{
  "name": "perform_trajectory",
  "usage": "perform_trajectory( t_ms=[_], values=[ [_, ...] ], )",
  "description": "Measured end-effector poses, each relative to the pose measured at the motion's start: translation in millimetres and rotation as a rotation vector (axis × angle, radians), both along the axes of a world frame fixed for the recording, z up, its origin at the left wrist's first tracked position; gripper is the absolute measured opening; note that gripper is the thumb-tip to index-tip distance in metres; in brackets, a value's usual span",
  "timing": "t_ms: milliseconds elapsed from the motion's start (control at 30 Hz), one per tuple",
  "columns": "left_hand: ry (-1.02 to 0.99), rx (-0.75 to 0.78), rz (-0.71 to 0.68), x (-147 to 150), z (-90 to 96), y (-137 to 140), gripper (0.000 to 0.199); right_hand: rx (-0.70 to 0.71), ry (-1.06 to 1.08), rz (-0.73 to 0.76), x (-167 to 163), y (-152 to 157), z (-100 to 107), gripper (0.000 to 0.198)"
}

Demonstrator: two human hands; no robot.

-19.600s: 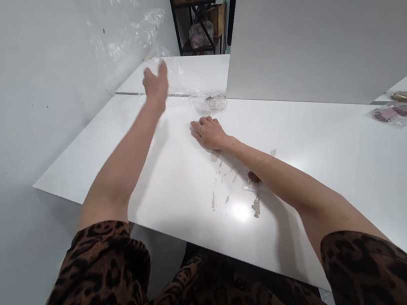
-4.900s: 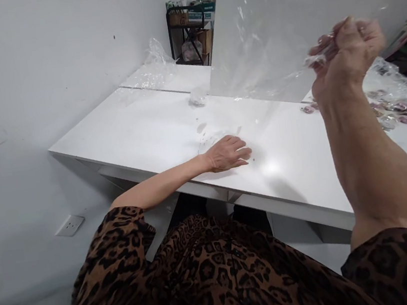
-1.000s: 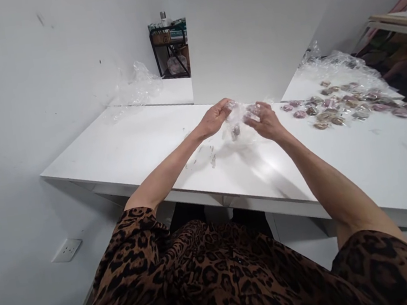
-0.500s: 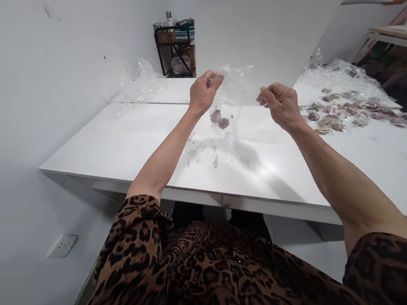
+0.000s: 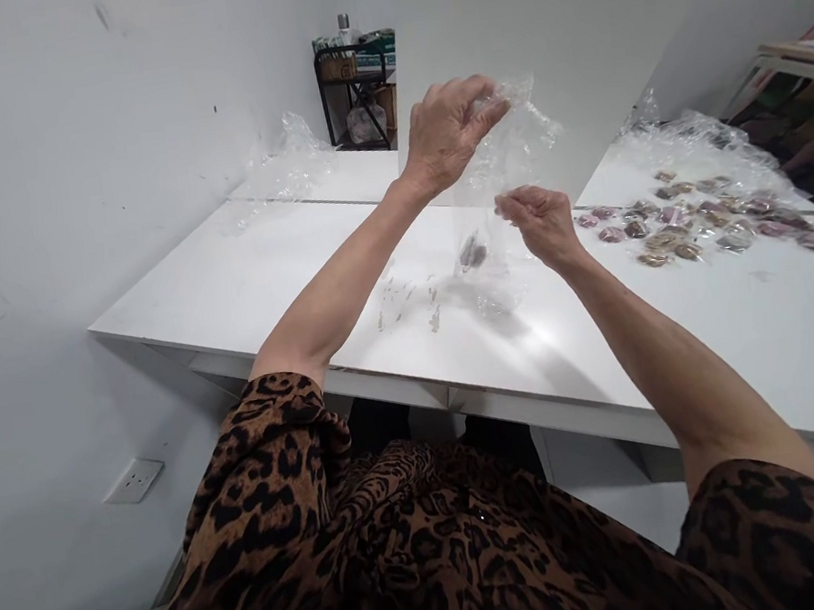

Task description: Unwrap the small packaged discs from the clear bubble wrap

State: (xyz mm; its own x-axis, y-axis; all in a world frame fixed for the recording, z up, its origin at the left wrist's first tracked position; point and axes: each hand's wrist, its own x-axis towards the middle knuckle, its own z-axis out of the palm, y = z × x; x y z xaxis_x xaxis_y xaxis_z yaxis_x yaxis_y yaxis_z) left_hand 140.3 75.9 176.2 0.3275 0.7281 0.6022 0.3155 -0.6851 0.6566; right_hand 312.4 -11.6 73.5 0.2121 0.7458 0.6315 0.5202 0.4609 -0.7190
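I note the left hand has risen, pinching the clear bag; the right hand has moved inward, fingers curled (whether gripping the bag, I cannot tell). The bag consequently hangs lengthwise, dark contents low, between the bench's front and rear edges.

R fingers curled, prob. pinched

We note: black rack at back | brown box on top tier | wall socket, lower left | upright white panel
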Motion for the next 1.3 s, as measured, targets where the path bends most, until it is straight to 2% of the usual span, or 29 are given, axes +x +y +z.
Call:
perform_trajectory(
  t_ms=[133,233,367,467,533,600,700,800,867,933,1000,1167,1233,1300],
  values=[
    [0.002,0.141,-0.086,2,2.0,-1,0.03,0.005,-0.035,-0.06,0,-11,8,0.042],
    [-0.014,0.122,-0.084,-3,-4.7,8,0.031,-0.002,-0.028,-0.064,4,-18,9,0.041],
    [0.015,0.046,-0.025,-23,-17.1,18,0.026,-0.023,0.12,-0.044,12,-20,8,0.044],
    [-0.084,0.032,0.12,-34,-34.0,4,0.025,-0.081,0.26,-0.029,15,-18,6,0.05],
    [-0.152,0.017,0.131,-34,-52.1,-18,0.03,-0.104,0.356,-0.042,12,-15,5,0.053],
    [-0.101,-0.087,0.005,-27,-74.2,-43,0.039,-0.135,0.425,-0.031,4,-13,5,0.053],
    [0.06,-0.366,-0.188,-11,-104.8,-74,0.05,-0.234,0.471,0.039,-11,-13,5,0.052],
    [0.046,-0.58,-0.292,-1,-121.6,-81,0.046,-0.284,0.468,0.073,-16,-14,4,0.049],
    [-0.039,-0.644,-0.326,-3,-126.1,-74,0.036,-0.256,0.451,0.043,-8,-15,4,0.048],
    [-0.126,-0.673,-0.282,-12,-130.3,-63,0.03,-0.209,0.444,-0.012,9,-17,5,0.047],
    [-0.186,-0.716,-0.157,-27,-138.3,-51,0.03,-0.157,0.46,-0.066,27,-18,6,0.048],
    [-0.199,-0.831,0.103,-63,-173.4,-37,0.026,-0.037,0.504,-0.148,49,-24,5,0.055],
    [-0.234,-0.742,0.189,-66,-182.9,-43,0.028,-0.054,0.459,-0.142,46,-26,5,0.053],
    [-0.22,-0.564,0.167,-60,-185.8,-53,0.032,-0.092,0.396,-0.105,37,-28,8,0.051]
  ],
)
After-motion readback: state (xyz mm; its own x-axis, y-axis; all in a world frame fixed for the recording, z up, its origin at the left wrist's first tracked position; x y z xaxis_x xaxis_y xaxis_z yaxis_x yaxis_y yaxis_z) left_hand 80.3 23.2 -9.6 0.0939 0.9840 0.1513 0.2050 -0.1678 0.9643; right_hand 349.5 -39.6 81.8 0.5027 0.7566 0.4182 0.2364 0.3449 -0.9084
